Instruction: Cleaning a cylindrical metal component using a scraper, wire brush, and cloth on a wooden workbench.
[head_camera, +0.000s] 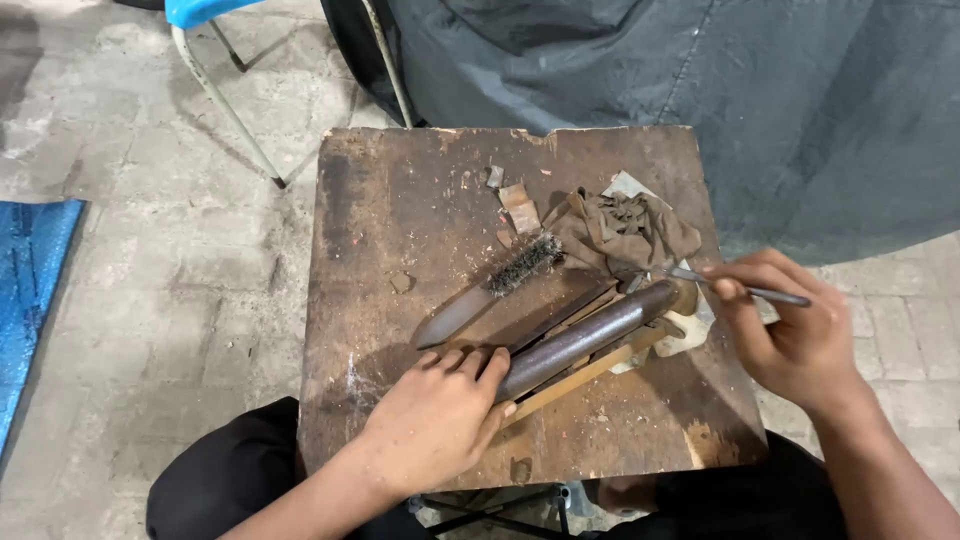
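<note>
Hands are busy on the wooden board (380, 200): the left hand (440, 420) presses down, fingers wrapped over the near end of a dark metal tube (580, 338), steadying it. Right hand (795, 335) pinches a thin metal rod (745, 289) at the tube's far mouth. Cleaning looks underway; careful aim next. Beyond the fingers lie a wire brush (500, 285) and rag (625, 230). No containers show.
</note>
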